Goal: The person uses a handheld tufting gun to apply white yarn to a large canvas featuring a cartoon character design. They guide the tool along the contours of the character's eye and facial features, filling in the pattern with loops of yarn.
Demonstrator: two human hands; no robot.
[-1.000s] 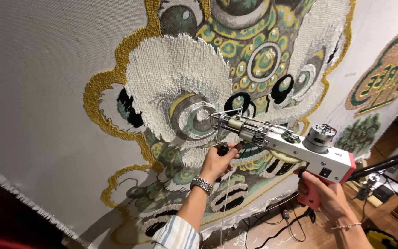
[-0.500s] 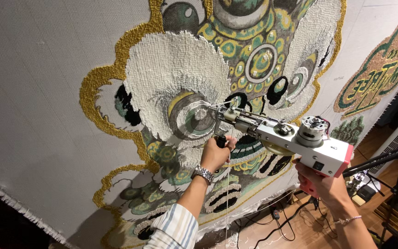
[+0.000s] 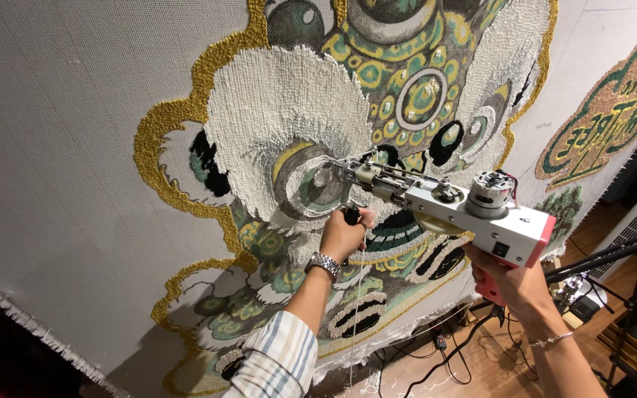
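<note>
Two hands are seen, left [image 3: 342, 236] and right [image 3: 519, 284]; one tufting gun [image 3: 447, 206], one watch [image 3: 324, 263], one bracelet [image 3: 551, 340], one cloth [image 3: 75, 147].

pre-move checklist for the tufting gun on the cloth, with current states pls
1. Left hand on the gun's black front handle: ok, fingers closed around it.
2. Right hand on the pink rear grip: ok, wrapped around it; trigger finger cannot tell.
3. Tufting gun tip against the backing cloth: ok, it meets the grey ring of the tufted eye.
4. Yarn feed: cannot tell, only a thin strand hangs below the left wrist.
5. Cables on the floor: not ok, loose loops lie below the cloth's lower edge.
6. Motor running or not: cannot tell.
</note>
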